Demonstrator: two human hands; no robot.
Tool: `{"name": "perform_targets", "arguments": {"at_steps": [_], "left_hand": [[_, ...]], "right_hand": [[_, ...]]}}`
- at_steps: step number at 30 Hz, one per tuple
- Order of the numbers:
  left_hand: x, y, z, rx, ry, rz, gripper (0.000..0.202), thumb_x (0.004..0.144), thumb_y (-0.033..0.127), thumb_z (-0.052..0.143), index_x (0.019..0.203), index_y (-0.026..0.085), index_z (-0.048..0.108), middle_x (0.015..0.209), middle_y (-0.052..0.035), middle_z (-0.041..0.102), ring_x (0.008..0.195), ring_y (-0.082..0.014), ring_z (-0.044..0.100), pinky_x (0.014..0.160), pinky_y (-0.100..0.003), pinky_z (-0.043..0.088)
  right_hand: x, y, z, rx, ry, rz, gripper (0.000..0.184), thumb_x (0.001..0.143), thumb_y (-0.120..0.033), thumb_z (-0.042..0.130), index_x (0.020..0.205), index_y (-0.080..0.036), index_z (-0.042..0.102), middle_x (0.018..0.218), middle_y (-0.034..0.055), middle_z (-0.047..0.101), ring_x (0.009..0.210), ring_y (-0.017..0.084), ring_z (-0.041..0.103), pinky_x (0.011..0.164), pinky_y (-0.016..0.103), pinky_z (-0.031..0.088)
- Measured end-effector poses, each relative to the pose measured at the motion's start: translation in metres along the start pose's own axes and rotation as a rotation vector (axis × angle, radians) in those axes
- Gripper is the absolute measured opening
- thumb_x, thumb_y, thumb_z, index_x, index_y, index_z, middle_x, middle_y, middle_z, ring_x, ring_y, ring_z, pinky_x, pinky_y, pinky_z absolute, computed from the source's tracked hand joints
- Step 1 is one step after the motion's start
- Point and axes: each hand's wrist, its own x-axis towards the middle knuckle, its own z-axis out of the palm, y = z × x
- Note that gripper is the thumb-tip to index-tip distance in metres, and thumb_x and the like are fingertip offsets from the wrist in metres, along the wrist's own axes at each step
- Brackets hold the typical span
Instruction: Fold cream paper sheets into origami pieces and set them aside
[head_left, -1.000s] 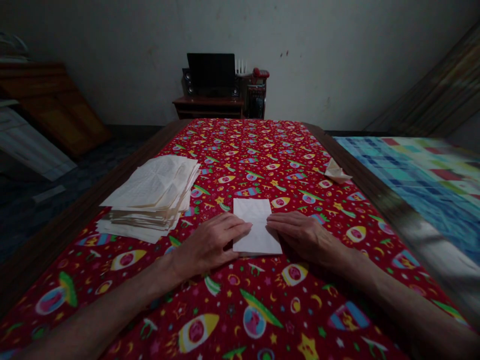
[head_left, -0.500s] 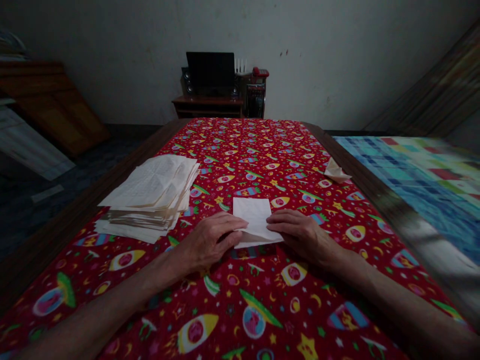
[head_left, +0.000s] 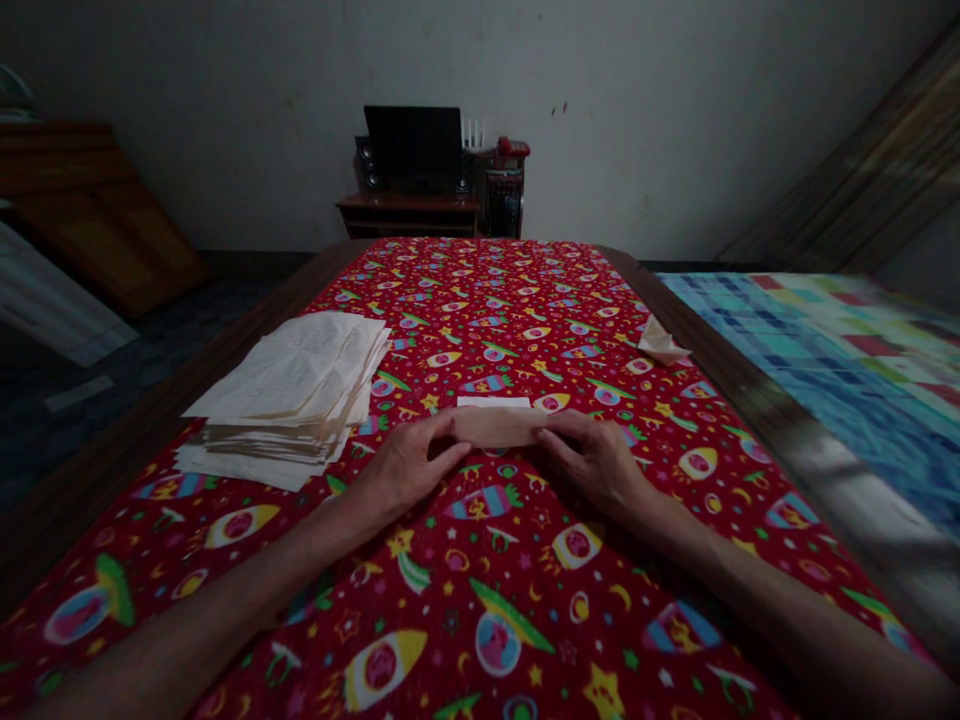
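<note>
Between my hands is a folded sheet of paper (head_left: pixel 498 428), its near part turned up so that a tan-shaded strip faces me, with a narrow white edge showing behind it. My left hand (head_left: pixel 411 462) pinches the strip's left end between thumb and fingers. At the right end, my right hand (head_left: pixel 596 458) grips it the same way. To the left lies an uneven stack of creased, written-on paper sheets (head_left: pixel 292 370). A small folded paper piece (head_left: pixel 660 343) rests near the table's right edge.
A red cloth (head_left: pixel 480 560) printed with rockets and stars covers the long table. Beyond its far end stand a black monitor (head_left: pixel 414 148), speakers and a red telephone (head_left: pixel 513 147). A patterned bed (head_left: pixel 817 370) is at the right, and a wooden cabinet (head_left: pixel 90 220) at the left.
The near part of the paper has been lifted and turned away from me, hiding most of the white face. Both hands have moved slightly forward with it. The view has shifted a little.
</note>
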Motion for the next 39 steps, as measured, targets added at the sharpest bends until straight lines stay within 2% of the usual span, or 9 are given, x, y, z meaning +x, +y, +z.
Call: {"name": "perform_targets", "arguments": {"at_steps": [2, 6, 12, 21, 25, 30, 32, 35, 39], "left_hand": [[0.004, 0.002, 0.001, 0.002, 0.032, -0.057, 0.035, 0.083, 0.028, 0.055, 0.116, 0.019, 0.059, 0.085, -0.0016, 0.072, 0.078, -0.0184, 0.067, 0.072, -0.027, 0.050], [0.011, 0.005, 0.005, 0.083, 0.055, -0.103, 0.052, 0.083, 0.023, 0.053, 0.134, 0.018, 0.044, 0.070, 0.0030, 0.067, 0.066, -0.0154, 0.063, 0.065, -0.025, 0.045], [0.013, 0.009, 0.009, 0.246, 0.051, -0.143, 0.069, 0.083, 0.024, 0.054, 0.145, 0.016, 0.024, 0.076, 0.0017, 0.066, 0.066, -0.0159, 0.061, 0.063, -0.026, 0.043], [0.009, 0.010, 0.009, 0.430, 0.033, -0.123, 0.069, 0.085, 0.026, 0.053, 0.146, 0.022, 0.020, 0.080, 0.0013, 0.066, 0.067, -0.0163, 0.062, 0.058, -0.024, 0.041], [0.007, 0.007, 0.012, 0.448, 0.066, -0.028, 0.060, 0.087, 0.025, 0.051, 0.143, 0.023, 0.028, 0.091, -0.0022, 0.065, 0.079, -0.0180, 0.063, 0.069, -0.026, 0.047], [0.005, 0.009, 0.013, 0.517, 0.120, 0.117, 0.035, 0.091, 0.022, 0.045, 0.125, 0.019, 0.051, 0.110, -0.0098, 0.056, 0.099, -0.0221, 0.057, 0.083, -0.034, 0.049], [0.006, 0.009, 0.013, 0.523, 0.123, 0.201, 0.029, 0.092, 0.019, 0.044, 0.118, 0.018, 0.056, 0.120, -0.0116, 0.054, 0.111, -0.0243, 0.052, 0.093, -0.039, 0.046], [0.006, 0.007, 0.015, 0.513, 0.065, 0.327, 0.028, 0.092, 0.014, 0.042, 0.115, 0.018, 0.058, 0.131, -0.0091, 0.053, 0.127, -0.0249, 0.042, 0.107, -0.047, 0.034], [0.003, 0.006, 0.020, 0.516, -0.021, 0.362, 0.033, 0.093, 0.014, 0.041, 0.123, 0.016, 0.054, 0.134, -0.0087, 0.053, 0.132, -0.0250, 0.039, 0.111, -0.050, 0.027]], "right_hand": [[0.005, -0.001, 0.004, -0.058, 0.011, 0.060, 0.020, 0.087, -0.025, 0.050, 0.078, -0.019, 0.068, 0.075, 0.0023, 0.068, 0.066, 0.015, 0.060, 0.061, 0.023, 0.042], [0.014, -0.003, 0.008, -0.200, -0.015, 0.113, 0.027, 0.088, -0.030, 0.048, 0.067, -0.018, 0.059, 0.062, 0.0000, 0.060, 0.055, 0.012, 0.051, 0.053, 0.023, 0.032], [0.012, -0.006, 0.011, -0.403, 0.008, 0.066, 0.025, 0.090, -0.033, 0.047, 0.074, -0.018, 0.059, 0.070, 0.0026, 0.062, 0.062, 0.013, 0.052, 0.057, 0.024, 0.029], [0.015, -0.005, 0.009, -0.525, -0.082, 0.131, 0.031, 0.092, -0.039, 0.043, 0.075, -0.019, 0.059, 0.066, 0.0025, 0.063, 0.056, 0.014, 0.052, 0.053, 0.026, 0.024], [0.018, -0.011, 0.006, -0.579, -0.110, 0.148, 0.030, 0.091, -0.038, 0.044, 0.073, -0.019, 0.058, 0.066, 0.0036, 0.064, 0.057, 0.015, 0.053, 0.053, 0.026, 0.023], [0.020, -0.015, 0.004, -0.594, -0.143, 0.174, 0.031, 0.091, -0.038, 0.043, 0.073, -0.019, 0.058, 0.067, 0.0043, 0.064, 0.056, 0.015, 0.054, 0.052, 0.027, 0.023], [0.020, -0.015, 0.004, -0.601, -0.153, 0.175, 0.030, 0.091, -0.038, 0.043, 0.074, -0.019, 0.058, 0.068, 0.0046, 0.065, 0.057, 0.015, 0.055, 0.052, 0.027, 0.023], [0.020, -0.015, 0.004, -0.610, -0.161, 0.174, 0.030, 0.091, -0.038, 0.044, 0.074, -0.018, 0.058, 0.069, 0.0051, 0.065, 0.059, 0.016, 0.056, 0.053, 0.027, 0.024], [0.020, -0.016, 0.005, -0.621, -0.163, 0.188, 0.029, 0.091, -0.037, 0.044, 0.076, -0.018, 0.059, 0.071, 0.0056, 0.066, 0.062, 0.016, 0.058, 0.054, 0.027, 0.025]]}}
